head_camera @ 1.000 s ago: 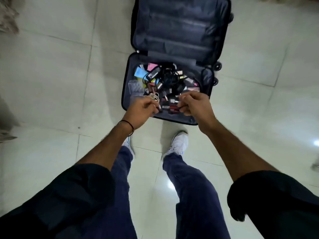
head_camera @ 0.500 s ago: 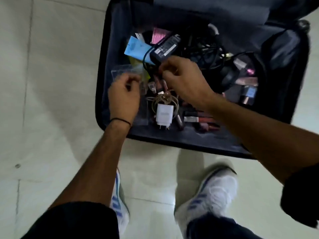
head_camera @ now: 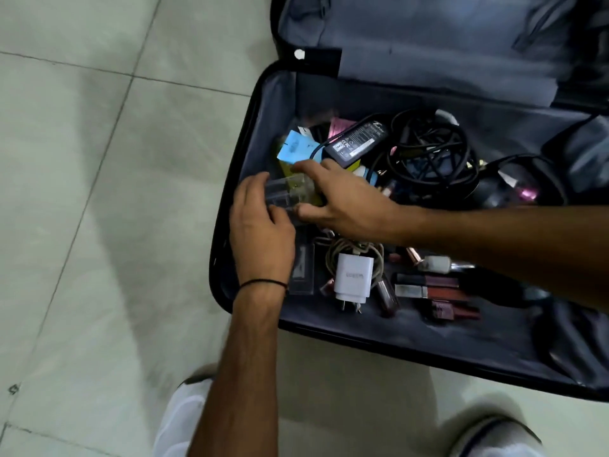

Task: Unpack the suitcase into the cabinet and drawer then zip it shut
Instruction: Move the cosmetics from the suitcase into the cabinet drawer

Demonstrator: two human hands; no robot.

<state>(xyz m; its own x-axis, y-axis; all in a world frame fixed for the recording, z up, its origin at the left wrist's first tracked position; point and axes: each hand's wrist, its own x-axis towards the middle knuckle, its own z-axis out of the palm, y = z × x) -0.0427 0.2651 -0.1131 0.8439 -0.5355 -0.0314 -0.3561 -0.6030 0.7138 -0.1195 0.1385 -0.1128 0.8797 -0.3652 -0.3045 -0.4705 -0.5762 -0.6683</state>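
An open dark suitcase (head_camera: 379,338) lies on the tiled floor, its lower half full of small items. My left hand (head_camera: 260,232) and my right hand (head_camera: 339,199) both hold a clear plastic box (head_camera: 288,192) at the case's left side. The left hand's fingers curl around its near end. The right hand's thumb and fingers span its far end. Around them lie a black laptop adapter (head_camera: 357,140), a tangle of black cables (head_camera: 431,153), a white charger (head_camera: 352,278) with a coiled cord, a blue card (head_camera: 295,150) and several lipsticks (head_camera: 435,291).
The suitcase lid (head_camera: 445,41) lies open at the back. My white shoes (head_camera: 184,420) stand on the pale floor tiles (head_camera: 99,192) just in front of the case.
The view has dropped closer to the case. Both hands moved from the near middle of the case to its left side and took hold of the clear plastic box.
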